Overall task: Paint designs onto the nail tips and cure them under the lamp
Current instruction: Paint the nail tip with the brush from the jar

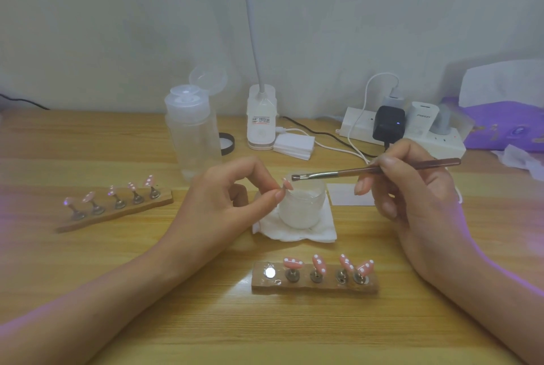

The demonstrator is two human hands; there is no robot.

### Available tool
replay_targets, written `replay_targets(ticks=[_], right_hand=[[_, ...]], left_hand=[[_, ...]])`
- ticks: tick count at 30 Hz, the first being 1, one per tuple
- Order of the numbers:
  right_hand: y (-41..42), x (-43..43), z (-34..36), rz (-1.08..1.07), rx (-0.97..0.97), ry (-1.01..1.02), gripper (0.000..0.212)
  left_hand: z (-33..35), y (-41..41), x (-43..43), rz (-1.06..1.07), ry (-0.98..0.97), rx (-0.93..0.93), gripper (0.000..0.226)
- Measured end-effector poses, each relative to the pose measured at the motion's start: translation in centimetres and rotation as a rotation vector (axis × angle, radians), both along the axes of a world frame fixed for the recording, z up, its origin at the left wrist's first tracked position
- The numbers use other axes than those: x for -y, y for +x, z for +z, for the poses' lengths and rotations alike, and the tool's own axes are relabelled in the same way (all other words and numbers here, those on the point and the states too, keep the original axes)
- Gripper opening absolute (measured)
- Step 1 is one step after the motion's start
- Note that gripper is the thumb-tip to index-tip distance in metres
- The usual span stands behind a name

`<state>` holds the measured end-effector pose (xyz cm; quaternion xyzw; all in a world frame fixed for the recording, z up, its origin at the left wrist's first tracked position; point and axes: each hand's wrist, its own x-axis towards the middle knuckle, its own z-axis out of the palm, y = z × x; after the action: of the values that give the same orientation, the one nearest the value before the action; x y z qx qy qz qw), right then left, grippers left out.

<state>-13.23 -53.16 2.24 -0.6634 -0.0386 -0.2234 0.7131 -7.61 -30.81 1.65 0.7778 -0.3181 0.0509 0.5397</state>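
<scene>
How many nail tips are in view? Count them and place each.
10. Five nail tips stand on the far-left holder, four on the near holder, whose leftmost post is bare, and one is pinched in the left hand. None looks hidden.

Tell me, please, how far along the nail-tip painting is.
Looks done: four dotted tips on the near holder, five tips on the far holder. In hand: the left hand pinches one pink tip, the right hand holds a brush to it. Left: finishing it, refilling the empty slot; curing unclear.
</scene>
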Motion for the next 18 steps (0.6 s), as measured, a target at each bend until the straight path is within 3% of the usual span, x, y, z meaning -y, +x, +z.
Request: replay_targets(ticks=[18], right_hand=[[0.04, -0.05, -0.18, -0.002, -0.05, -0.055, 0.018]], left_hand=[[-0.01, 0.06, -0.12, -0.004, -0.016, -0.031, 0.016]])
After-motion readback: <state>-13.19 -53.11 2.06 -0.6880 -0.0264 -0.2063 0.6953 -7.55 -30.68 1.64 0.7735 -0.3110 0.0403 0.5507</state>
